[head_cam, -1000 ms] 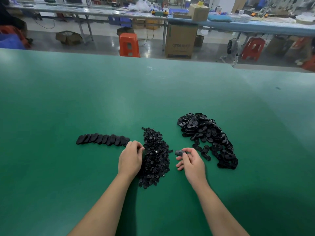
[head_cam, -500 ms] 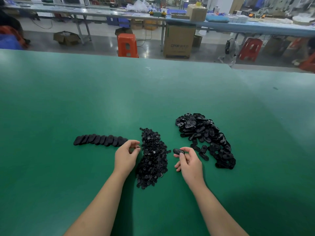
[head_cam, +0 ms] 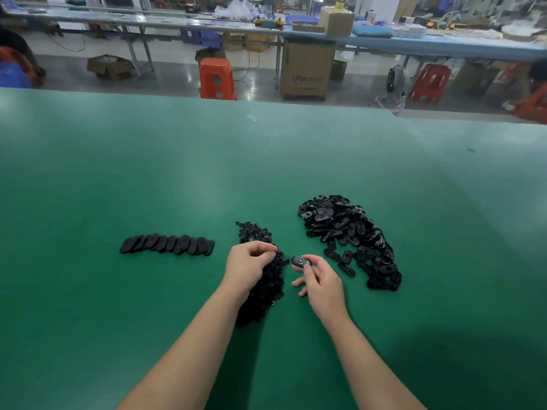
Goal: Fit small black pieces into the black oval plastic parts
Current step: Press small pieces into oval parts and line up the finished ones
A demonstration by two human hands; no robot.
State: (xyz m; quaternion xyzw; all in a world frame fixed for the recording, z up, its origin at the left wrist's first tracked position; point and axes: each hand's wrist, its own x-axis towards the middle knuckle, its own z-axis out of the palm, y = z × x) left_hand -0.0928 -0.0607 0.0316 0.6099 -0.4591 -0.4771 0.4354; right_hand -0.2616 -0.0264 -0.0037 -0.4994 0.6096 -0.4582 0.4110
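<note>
1. Take the pile of small black pieces (head_cam: 260, 273) at the middle of the green table (head_cam: 148, 179) as your landmark.
2. Your left hand (head_cam: 247, 266) lies over the left edge of that pile, fingers curled in with the tips drawn together at the pile's upper part. Whether they pinch a piece you cannot tell, as black blurs into black there.
3. Your right hand (head_cam: 321, 281) sits just right of the pile and pinches one black oval part (head_cam: 300, 261) between thumb and forefinger; the other fingers are loosely spread below.
4. That oval part is held close to the pile's right edge, its long side lying across, near your left fingertips but apart from them.
5. The heap of loose oval parts (head_cam: 349, 238) lies right of the pile, stretching from far to near, with a strip of bare table between.
6. A row of overlapping oval parts (head_cam: 167, 244) lies left of the pile, running sideways, its near end just beside your left hand.
7. Beyond the table's far edge stands an orange stool (head_cam: 217, 78) beside a cardboard box (head_cam: 307, 71).
</note>
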